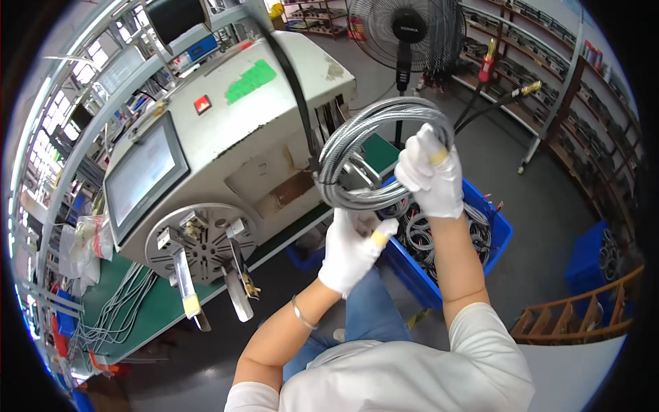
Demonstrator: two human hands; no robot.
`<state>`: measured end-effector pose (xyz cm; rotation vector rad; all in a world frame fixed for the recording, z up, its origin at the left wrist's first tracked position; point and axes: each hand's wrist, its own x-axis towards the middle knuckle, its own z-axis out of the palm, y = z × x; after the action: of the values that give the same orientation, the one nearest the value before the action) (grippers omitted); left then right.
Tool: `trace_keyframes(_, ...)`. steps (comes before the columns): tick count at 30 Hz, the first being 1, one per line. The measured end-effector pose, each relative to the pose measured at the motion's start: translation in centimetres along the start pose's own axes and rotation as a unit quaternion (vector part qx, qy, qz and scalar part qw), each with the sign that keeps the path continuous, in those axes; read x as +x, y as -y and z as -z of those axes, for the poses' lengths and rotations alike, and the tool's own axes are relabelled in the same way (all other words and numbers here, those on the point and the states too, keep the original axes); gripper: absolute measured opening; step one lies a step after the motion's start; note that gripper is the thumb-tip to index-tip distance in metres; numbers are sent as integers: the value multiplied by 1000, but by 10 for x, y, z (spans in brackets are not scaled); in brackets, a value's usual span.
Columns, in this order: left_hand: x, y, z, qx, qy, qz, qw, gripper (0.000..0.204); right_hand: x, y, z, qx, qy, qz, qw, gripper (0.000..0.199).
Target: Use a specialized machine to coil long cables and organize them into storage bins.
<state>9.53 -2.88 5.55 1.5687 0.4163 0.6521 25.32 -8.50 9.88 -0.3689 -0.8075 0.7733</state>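
Observation:
A thick coil of grey cable (350, 137) is held up in front of me, in the air between the machine and a blue bin. My right hand (432, 175), in a white glove with yellow on a fingertip, is closed round the coil's right side. Below the coil's lower edge is my left hand (351, 254), also gloved, with thumb spread away from the fingers; some fingertips are hidden behind the coil. Black leads with a red connector (487, 67) and a yellow-tipped connector (527, 90) stick out to the right, beyond my right hand.
The blue bin (500, 240) beneath my right forearm holds several coiled cables. To the left stands a machine (288, 75) with a touchscreen (144, 175) and a round slotted winding plate (199, 240) with protruding arms. A fan (408, 31), shelving (535, 34) and a wooden rack (583, 312) stand around.

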Motion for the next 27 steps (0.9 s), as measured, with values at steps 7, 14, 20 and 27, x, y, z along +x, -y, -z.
trace_keyframes(7,65,19,3,-176,-141,-102,969,14,29,-44,4,-256,-71,62,962,31)
trace_keyframes(14,111,38,24,-177,-220,-102,954,16,71,-84,59,-415,-55,134,898,24)
trace_keyframes(20,126,56,37,-59,-256,-157,952,9,85,-108,77,-437,-114,105,886,23)
trace_keyframes(27,136,66,39,-44,-283,-194,938,17,90,-116,80,-477,-132,173,852,30)
